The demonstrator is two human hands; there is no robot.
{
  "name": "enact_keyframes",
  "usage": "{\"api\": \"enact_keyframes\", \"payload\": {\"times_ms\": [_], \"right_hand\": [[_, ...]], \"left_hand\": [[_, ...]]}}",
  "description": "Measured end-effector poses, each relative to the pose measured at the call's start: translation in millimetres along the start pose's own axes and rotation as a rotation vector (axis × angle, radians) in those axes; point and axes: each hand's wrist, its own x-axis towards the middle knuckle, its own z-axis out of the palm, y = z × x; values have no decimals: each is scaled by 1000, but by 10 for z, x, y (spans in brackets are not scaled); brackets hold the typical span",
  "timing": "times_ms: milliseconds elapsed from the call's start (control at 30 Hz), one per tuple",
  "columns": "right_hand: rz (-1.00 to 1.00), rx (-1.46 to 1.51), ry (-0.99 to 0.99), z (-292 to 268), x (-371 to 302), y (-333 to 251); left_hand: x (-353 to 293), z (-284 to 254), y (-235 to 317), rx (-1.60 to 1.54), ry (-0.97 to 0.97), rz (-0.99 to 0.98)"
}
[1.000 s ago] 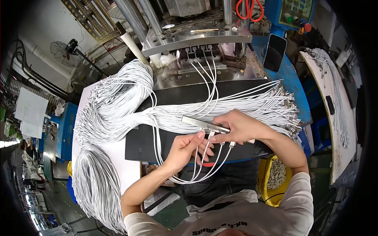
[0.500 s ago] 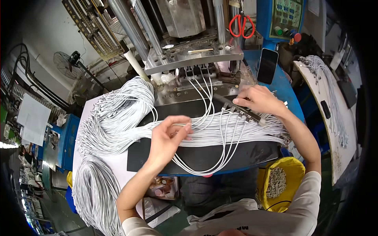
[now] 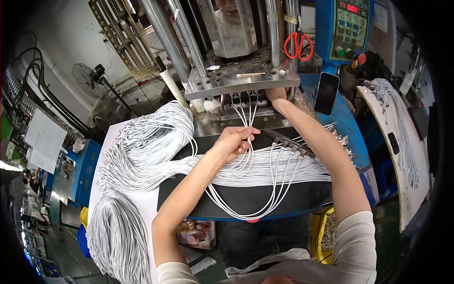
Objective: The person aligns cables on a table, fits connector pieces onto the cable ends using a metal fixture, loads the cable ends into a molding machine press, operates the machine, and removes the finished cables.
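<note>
Head view: one press (image 3: 227,82), with the left hand (image 3: 235,143) in front of it, fingers closed around a few white cables (image 3: 249,122) that run out from under its upper plate, and the right hand (image 3: 275,93) at its right front, partly hidden beneath that plate, so grip and opening cannot be told. Before the press, one metal bar (image 3: 289,143) with cable ends along it, resting on a broad cable bundle (image 3: 255,176); to the press's right, one phone (image 3: 327,93) and red-handled scissors (image 3: 299,46).
</note>
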Motion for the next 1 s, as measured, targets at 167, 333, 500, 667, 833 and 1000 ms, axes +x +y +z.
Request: {"api": "enact_keyframes", "payload": {"times_ms": [167,333,500,667,833,1000], "right_hand": [[1060,1598,-139,-760,196,-785],[954,1223,-698,-1976,-79,-949],[169,663,-628,-2370,-318,-805],[-191,526,-823,-2525,-181,-1114],[-164,456,-693,-3187,-514,-615],[-170,328,-779,-3693,-899,-305]], "left_hand": [[-447,-74,149,172,163,217],[-1391,249,440,192,190,225],[-1827,-59,649,668,499,548],[-1600,-2055,748,363,1096,440],[-1455,-1690,657,541,1042,427],[-1098,103,332,796,372,540]]}}
